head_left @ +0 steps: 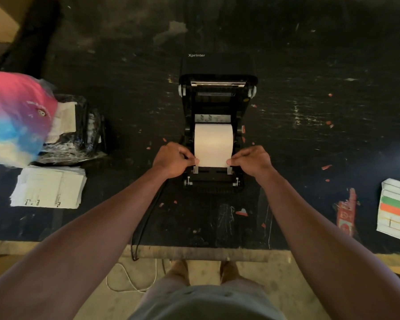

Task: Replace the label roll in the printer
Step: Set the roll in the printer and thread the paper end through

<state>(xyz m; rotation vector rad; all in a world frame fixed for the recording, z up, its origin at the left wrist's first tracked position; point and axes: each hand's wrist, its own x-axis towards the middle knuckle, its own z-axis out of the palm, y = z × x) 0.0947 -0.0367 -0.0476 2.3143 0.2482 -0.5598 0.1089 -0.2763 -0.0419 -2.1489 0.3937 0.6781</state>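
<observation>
A black label printer (217, 105) stands open in the middle of the dark table, its lid tilted back with "Xprinter" on it. A white label roll (213, 137) sits in the printer's bay, and its free strip runs toward me. My left hand (173, 159) pinches the strip's left edge near its end. At the strip's right edge my right hand (252, 160) pinches it the same way. The strip's end lies just behind two small grey paper guides (229, 170) at the printer's front.
A pink and blue bag (16, 118) and a plastic-wrapped black bundle (79, 135) lie at the left, with a stack of printed sheets (49, 187) in front. A coloured label sheet (396, 209) lies at the right edge. A black cable (146, 218) drops over the table's front edge.
</observation>
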